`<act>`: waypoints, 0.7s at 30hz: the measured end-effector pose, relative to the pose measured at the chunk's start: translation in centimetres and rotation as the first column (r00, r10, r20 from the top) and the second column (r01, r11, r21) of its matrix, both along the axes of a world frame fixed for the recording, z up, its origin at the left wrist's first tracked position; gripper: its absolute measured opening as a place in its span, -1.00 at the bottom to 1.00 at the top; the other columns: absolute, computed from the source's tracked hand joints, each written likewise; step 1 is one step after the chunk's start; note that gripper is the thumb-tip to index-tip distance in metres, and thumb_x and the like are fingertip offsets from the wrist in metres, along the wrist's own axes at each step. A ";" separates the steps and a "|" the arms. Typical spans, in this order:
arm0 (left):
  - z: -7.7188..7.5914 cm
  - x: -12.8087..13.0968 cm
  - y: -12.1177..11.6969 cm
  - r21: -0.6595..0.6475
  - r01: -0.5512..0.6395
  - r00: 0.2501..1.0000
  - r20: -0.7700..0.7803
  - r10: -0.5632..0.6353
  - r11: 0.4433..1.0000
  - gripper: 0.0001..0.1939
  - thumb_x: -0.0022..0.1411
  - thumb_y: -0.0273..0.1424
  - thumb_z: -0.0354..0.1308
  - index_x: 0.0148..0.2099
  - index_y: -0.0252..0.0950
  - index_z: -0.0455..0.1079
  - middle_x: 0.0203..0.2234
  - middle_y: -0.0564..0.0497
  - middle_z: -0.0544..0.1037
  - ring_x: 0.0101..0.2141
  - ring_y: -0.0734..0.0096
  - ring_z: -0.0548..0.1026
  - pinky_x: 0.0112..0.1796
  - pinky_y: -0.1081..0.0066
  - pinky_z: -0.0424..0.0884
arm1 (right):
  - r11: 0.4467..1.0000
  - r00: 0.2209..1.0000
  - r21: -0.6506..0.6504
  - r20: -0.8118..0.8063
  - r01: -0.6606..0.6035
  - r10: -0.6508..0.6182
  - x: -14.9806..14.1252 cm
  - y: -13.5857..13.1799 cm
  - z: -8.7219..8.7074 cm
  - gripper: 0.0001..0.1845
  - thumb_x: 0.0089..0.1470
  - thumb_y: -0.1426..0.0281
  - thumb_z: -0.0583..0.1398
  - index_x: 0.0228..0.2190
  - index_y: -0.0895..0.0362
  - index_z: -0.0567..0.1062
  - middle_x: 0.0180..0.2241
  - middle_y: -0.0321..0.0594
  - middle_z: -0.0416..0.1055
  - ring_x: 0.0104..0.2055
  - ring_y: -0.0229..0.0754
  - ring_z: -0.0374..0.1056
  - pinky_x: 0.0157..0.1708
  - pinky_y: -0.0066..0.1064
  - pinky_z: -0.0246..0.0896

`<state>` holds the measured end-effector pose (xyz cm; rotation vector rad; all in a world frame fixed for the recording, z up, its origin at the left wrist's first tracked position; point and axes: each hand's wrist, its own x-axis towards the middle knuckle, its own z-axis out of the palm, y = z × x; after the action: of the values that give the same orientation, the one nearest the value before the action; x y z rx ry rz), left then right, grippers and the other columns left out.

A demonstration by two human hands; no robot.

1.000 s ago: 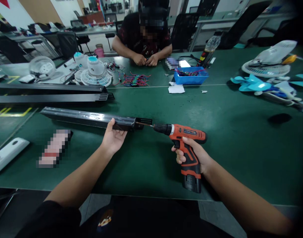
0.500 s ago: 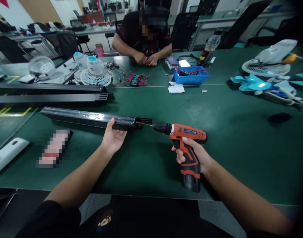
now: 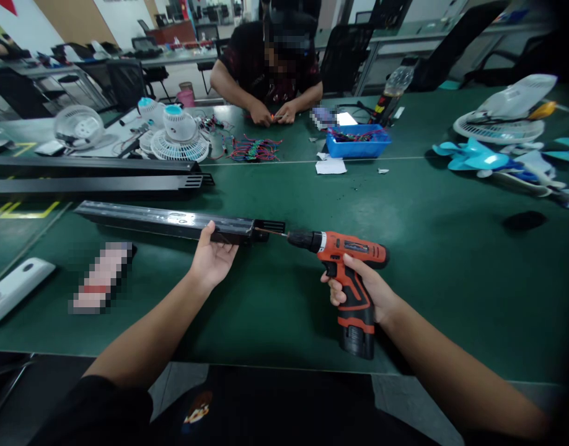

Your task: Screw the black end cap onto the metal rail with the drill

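My left hand (image 3: 214,257) is closed around the right end of a long black metal channel (image 3: 163,220), thumb on top and fingers beneath. A slotted tab sticks out from that end. In my right hand (image 3: 359,282) is an orange and black cordless drill (image 3: 354,248), gripped by its handle with the chuck facing left. Its long thin bit (image 3: 273,231) reaches to the channel's right end; I cannot tell how far in the tip goes. The index finger is by the trigger.
Two more dark channels (image 3: 103,183) lie behind on the green table (image 3: 275,310). A phone (image 3: 103,277) and a white casing (image 3: 19,291) are at left. Farther back are fan parts (image 3: 180,142), wires (image 3: 254,148), a blue bin (image 3: 359,145) and a person (image 3: 270,68) handling something small. Blue fan blades (image 3: 475,155) lie right.
The drill and my right hand have shifted very slightly left. My left hand and the channel look unmoved. The person opposite has moved their hands a little.
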<state>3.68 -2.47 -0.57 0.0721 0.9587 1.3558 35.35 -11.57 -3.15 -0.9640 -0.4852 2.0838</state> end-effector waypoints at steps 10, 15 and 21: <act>-0.6 -0.4 0.1 0.032 0.022 1.000 0.007 -0.023 0.999 -0.58 0.38 -0.25 0.28 0.18 -0.36 0.47 -0.21 -0.11 0.71 -0.20 0.25 0.70 -0.03 0.35 0.60 | 0.999 0.998 -0.040 0.057 -0.020 0.022 0.2 0.0 0.0 -0.47 0.04 -0.06 0.42 -0.39 0.21 0.64 -0.57 -0.25 0.50 -0.56 -0.22 0.47 -0.46 -0.41 0.48; -0.7 -0.6 0.2 0.035 0.029 0.999 0.012 -0.029 0.999 -0.59 0.39 -0.26 0.26 0.18 -0.37 0.46 -0.20 -0.12 0.72 -0.19 0.25 0.70 -0.03 0.35 0.61 | 0.999 0.999 -0.043 0.033 0.011 -0.010 0.0 0.0 0.0 -0.48 0.01 -0.04 0.45 -0.41 0.21 0.63 -0.61 -0.29 0.45 -0.61 -0.28 0.38 -0.51 -0.41 0.45; -0.9 -0.7 0.2 0.041 0.043 0.999 0.032 -0.044 0.998 -0.59 0.37 -0.26 0.29 0.17 -0.34 0.48 -0.19 -0.12 0.72 -0.18 0.25 0.70 -0.01 0.33 0.61 | 0.999 1.000 -0.048 0.024 0.013 -0.012 0.0 0.0 -0.1 -0.52 0.04 0.00 0.44 -0.42 0.21 0.62 -0.62 -0.29 0.43 -0.61 -0.26 0.37 -0.50 -0.38 0.45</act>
<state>2.99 -2.28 -1.47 0.1003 0.8975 1.3328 35.39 -11.57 -3.25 -1.0184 -0.4423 2.0828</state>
